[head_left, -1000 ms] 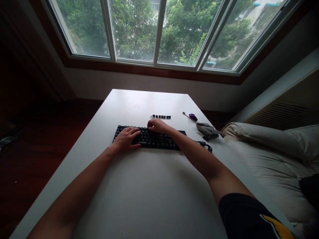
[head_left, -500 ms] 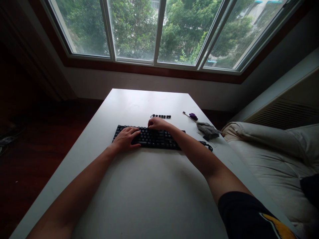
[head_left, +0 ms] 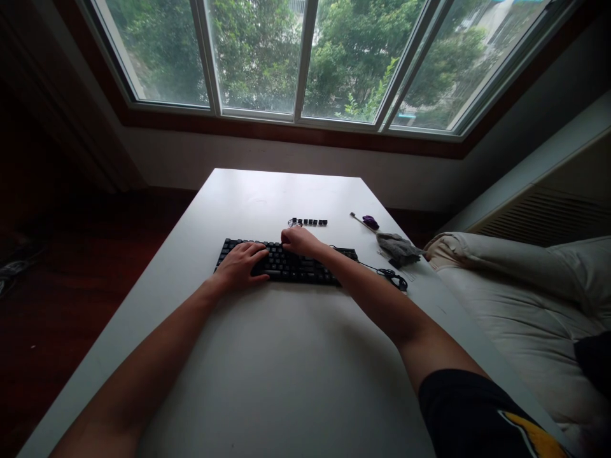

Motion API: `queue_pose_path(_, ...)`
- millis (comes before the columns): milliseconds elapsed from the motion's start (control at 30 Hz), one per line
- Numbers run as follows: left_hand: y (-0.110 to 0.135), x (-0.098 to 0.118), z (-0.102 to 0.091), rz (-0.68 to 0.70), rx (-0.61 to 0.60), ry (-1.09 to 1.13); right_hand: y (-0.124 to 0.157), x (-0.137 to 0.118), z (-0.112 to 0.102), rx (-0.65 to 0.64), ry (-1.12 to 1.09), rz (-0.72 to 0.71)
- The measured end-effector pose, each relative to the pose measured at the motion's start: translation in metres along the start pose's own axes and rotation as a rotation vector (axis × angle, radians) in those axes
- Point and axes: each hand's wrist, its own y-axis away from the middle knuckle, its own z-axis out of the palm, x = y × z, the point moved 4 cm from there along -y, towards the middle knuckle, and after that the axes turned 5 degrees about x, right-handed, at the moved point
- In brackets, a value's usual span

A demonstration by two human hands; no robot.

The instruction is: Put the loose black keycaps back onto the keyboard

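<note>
A black computer keyboard (head_left: 300, 275) lies across the white table. My left hand (head_left: 242, 262) rests on its left part, palm down with the fingers spread. Over the keyboard's top row, near the middle, is my right hand (head_left: 300, 242), its fingers closed in a pinch against the keys. Whatever sits between those fingertips is hidden by the hand. Just beyond it, several loose black keycaps (head_left: 315, 222) stand in a short row. Beside the row's left end is a small thin wire loop (head_left: 291, 222), partly behind my right hand.
Right of the keyboard lie its coiled black cable (head_left: 394, 278), a grey cloth (head_left: 398, 248), a thin brush (head_left: 359, 220) and a small purple item (head_left: 370, 222). The white table (head_left: 267, 369) narrows toward the window. A pale sofa (head_left: 515, 305) stands along the right side.
My right hand has shifted slightly left and toward me, and its forearm is a little lower, uncovering more of the keyboard's right end and cable. The left hand stays in place.
</note>
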Motion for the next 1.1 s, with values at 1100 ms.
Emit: queue_pose_path(1100,-0.001,0.000,-0.001,0.003,-0.016,0.007,-0.045,0.069,0.004,0.357,0.019,0.166)
